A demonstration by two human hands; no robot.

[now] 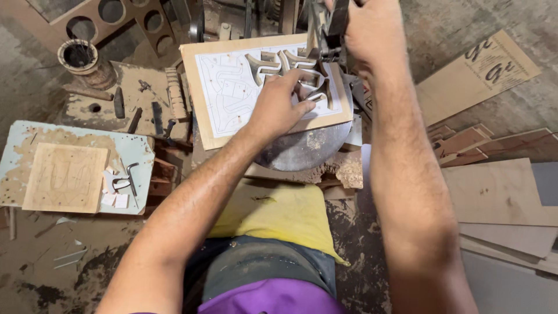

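Note:
A thin wooden board point(204, 110) with a white paper pattern glued on it lies on the round metal table point(302, 150) of a saw. Several curved shapes are cut out of its right half. My left hand point(278, 104) presses flat on the board beside the cut-outs, fingers spread. My right hand point(367, 29) is up at the top of the view, closed around the dark metal upper part of the saw point(328, 26) just above the board.
A light blue board point(136, 152) at the left carries a square wooden panel point(65, 177), small white scraps and a hex key point(131, 174). Plywood sheets point(500, 192) are stacked at the right. A yellow cushion point(279, 215) lies before me. A round pot point(78, 56) stands top left.

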